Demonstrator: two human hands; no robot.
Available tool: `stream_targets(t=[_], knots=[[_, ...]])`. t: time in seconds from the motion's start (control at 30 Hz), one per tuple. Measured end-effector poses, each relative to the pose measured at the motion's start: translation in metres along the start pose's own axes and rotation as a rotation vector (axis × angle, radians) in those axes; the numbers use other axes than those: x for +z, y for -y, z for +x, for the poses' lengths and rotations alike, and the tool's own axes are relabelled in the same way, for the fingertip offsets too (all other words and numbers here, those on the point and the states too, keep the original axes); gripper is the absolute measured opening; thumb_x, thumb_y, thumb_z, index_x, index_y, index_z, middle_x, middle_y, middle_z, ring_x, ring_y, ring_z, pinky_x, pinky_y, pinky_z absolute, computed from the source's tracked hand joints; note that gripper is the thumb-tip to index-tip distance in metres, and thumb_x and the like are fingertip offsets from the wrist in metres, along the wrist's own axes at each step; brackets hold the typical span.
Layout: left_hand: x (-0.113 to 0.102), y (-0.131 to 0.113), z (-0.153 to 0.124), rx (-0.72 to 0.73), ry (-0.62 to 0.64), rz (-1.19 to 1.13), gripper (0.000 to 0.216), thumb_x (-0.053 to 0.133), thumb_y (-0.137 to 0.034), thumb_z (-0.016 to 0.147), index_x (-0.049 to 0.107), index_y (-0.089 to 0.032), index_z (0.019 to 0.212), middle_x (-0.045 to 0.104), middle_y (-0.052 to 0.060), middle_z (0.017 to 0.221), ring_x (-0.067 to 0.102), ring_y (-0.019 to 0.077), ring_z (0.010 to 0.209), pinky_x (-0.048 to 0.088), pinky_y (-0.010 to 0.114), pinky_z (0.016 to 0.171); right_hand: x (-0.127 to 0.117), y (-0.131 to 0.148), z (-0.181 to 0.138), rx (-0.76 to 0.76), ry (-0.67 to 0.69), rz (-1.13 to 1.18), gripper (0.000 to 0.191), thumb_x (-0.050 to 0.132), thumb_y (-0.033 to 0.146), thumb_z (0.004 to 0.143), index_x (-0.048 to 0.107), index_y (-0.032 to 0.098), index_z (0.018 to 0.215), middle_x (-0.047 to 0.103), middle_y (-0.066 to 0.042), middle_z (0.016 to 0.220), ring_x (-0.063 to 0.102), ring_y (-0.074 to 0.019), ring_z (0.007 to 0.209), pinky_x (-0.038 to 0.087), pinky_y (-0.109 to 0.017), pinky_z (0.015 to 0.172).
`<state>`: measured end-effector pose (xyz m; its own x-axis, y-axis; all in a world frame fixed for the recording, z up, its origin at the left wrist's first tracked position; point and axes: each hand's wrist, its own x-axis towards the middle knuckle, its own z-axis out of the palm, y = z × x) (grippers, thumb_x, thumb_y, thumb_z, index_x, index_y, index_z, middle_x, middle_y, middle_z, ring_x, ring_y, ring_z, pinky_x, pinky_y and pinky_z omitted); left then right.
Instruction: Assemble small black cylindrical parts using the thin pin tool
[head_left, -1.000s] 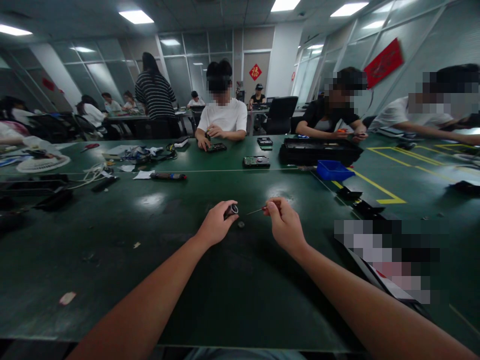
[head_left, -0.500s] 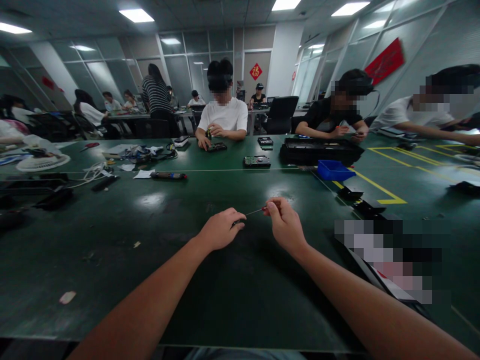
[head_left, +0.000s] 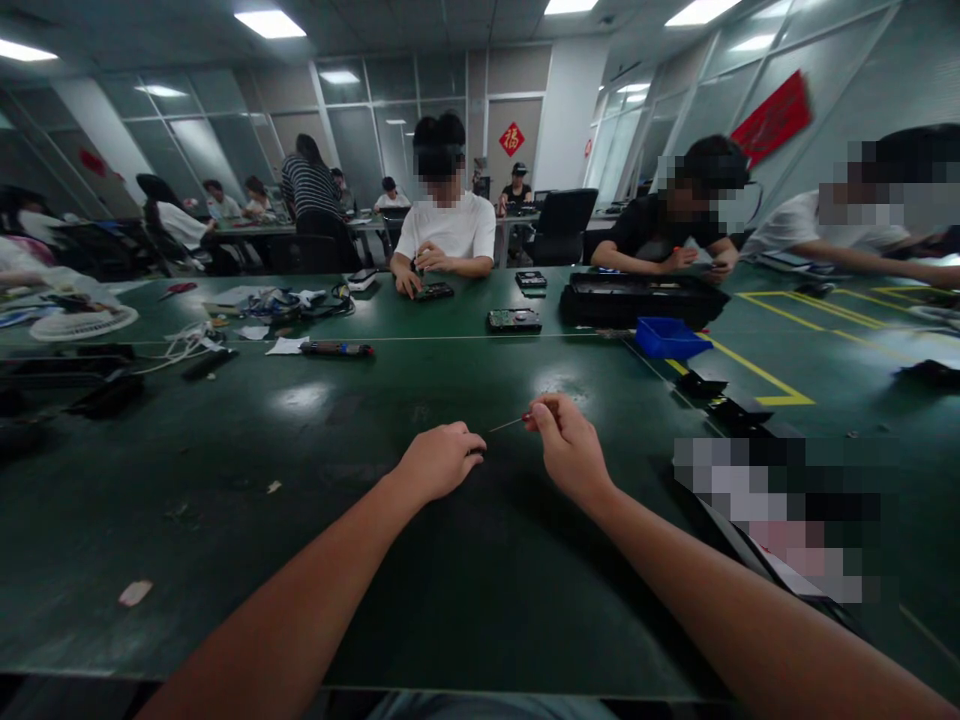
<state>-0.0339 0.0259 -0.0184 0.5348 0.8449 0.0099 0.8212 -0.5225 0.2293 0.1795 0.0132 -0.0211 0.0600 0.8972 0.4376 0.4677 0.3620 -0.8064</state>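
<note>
My right hand (head_left: 568, 440) is closed around a thin screwdriver (head_left: 508, 425). Its slim metal shaft points left, and a bit of red shows where it meets my fingers; most of the handle is hidden. My left hand (head_left: 442, 460) is low over the green table (head_left: 480, 600), its thumb and fingers curled together. Something small and dark shows at its fingertips, too hidden to name. A short gap separates the shaft's tip from the left fingers.
Hard drives (head_left: 514, 320) lie across the table, near a co-worker in white (head_left: 445, 235). A blue bin (head_left: 670, 338) and a black tray (head_left: 645, 300) are at the right. A dark pen-like tool (head_left: 337, 349), cables (head_left: 187, 345) and paper scraps lie at the left.
My left hand has drawn slightly left and down, its fingers closing more, away from the screwdriver tip. My right hand is almost still.
</note>
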Motion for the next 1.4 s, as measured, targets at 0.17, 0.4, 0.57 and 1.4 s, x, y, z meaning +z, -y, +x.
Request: stream_targets(t=[0.17,0.4,0.57,1.4], knots=[[-0.002,-0.002,-0.002,-0.05,0.0,-0.039,0.031,0.056,-0.034,0.095,0.072,-0.025,0.119,0.069,0.008,0.113,0.066,0.0251,0.099,0.051,0.036,0.08,0.0,0.0,0.0,-0.003,0.009,-0.003,0.022,0.045,0.039,0.1,0.059,0.023,0.096,0.07,-0.003,0.081,0.069,-0.0213,0.079,0.048,-0.035,0.075],[-0.003,-0.001,-0.001,-0.079,-0.085,-0.185,0.028,0.053,-0.035,0.095,0.076,-0.024,0.106,0.072,0.008,0.104,0.066,0.0259,0.093,0.05,0.037,0.079,0.0,-0.002,-0.001,-0.002,0.013,-0.003,0.022,0.046,0.039,0.1,0.059,0.023,0.096,0.071,-0.004,0.082,0.069,-0.0211,0.079,0.048,-0.035,0.075],[0.0,0.01,0.005,-0.145,-0.336,-0.676,0.024,0.06,-0.038,0.091,0.076,-0.022,0.1,0.072,0.007,0.096,0.065,0.0205,0.082,0.049,0.03,0.071,-0.001,-0.001,-0.001,0.001,0.016,0.003,0.022,0.046,0.04,0.1,0.059,0.023,0.097,0.071,-0.004,0.082,0.069,-0.0215,0.08,0.048,-0.035,0.075],[-0.087,0.092,-0.065,-0.622,-0.823,-1.714,0.016,0.045,-0.019,0.092,0.059,-0.013,0.095,0.053,0.001,0.071,0.045,0.01,0.056,0.039,0.02,0.05,-0.002,0.005,-0.002,-0.005,0.059,0.003,0.02,0.045,0.037,0.1,0.059,0.023,0.095,0.071,-0.004,0.081,0.07,-0.0218,0.08,0.048,-0.034,0.073]])
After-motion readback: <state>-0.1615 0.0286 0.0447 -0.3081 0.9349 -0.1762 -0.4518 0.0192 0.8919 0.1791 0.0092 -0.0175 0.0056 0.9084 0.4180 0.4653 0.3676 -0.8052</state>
